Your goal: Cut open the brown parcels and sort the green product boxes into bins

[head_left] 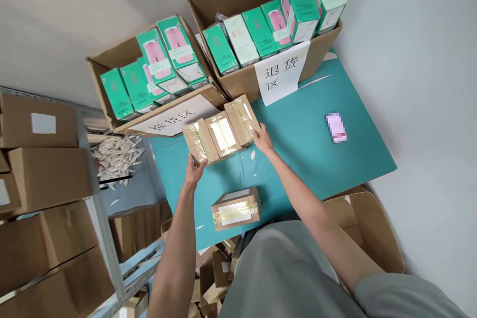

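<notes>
- Right carton (pixel 240 84): green boxes (pixel 300 2) stand above its rim at the far end, so a bump could tip them out.
- Row of three parcels (pixel 222 134): it is over the table (pixel 309 119), just in front of the right carton and the left carton (pixel 215 95). The left hand (pixel 194 171) grips the near end of the left parcel (pixel 201 141), thumb against its corner; the right hand (pixel 264 139) curls its fingers on the outer side of the right parcel (pixel 242 119). No finger visibly supports the middle parcel (pixel 225 126), so easing the inward squeeze could let it drop. The right parcel is out of line and might slide. I cannot tell whether the row touches the table.
- Lone parcel (pixel 236 208): it lies near the front edge, between the forearms, where an arm or the body could nudge it off.
- Paper sheet (pixel 283 79): it hangs down the right carton's front and might get snagged.
- Room: a plain pale wall (pixel 421 49) stands at the right; metal shelving (pixel 106 243) at the left bears brown cartons (pixel 55 174).
- Table: its covering is teal, marked with small white scraps (pixel 253 155).
- Floor: an open carton (pixel 380 218) stands beside the table.
- Pink item (pixel 336 127): it lies on the table's right part, too pixelated to identify.
</notes>
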Motion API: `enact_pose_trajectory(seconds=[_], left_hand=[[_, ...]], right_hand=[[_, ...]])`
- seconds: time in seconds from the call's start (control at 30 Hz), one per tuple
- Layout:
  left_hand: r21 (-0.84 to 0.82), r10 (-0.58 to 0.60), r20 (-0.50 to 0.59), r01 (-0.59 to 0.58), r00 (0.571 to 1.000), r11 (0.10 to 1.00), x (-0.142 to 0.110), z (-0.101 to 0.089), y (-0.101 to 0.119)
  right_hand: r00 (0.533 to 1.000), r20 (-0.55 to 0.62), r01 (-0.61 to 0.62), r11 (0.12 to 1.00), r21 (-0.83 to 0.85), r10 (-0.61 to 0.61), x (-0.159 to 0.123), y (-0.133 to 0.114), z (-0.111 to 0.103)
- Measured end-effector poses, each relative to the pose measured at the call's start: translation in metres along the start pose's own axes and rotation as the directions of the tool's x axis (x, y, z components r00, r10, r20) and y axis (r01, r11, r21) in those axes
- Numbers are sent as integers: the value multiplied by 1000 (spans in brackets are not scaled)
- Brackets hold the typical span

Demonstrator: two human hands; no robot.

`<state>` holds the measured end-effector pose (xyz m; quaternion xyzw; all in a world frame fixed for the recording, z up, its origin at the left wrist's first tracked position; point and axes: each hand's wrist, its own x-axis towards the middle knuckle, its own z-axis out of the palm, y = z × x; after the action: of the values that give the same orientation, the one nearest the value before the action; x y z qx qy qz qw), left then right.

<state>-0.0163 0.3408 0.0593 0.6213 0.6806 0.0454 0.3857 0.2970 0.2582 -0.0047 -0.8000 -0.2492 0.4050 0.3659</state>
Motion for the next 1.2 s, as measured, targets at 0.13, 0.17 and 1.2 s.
enact_pose_trajectory(seconds=[0.13, 0.17, 1.2], left_hand=[[-62, -92, 44, 95, 995, 994, -15, 19, 39], [-54, -84, 48, 86, 995, 995, -18, 24, 48], [149, 507, 501, -647, 701, 748, -152, 384, 237]], right_hand=[[999, -38, 21, 1000, 3, -21, 2, 14, -27], [998, -48, 31, 999, 17, -30, 4, 18, -32], [930, -366, -81, 985, -155, 19, -77, 221, -199]])
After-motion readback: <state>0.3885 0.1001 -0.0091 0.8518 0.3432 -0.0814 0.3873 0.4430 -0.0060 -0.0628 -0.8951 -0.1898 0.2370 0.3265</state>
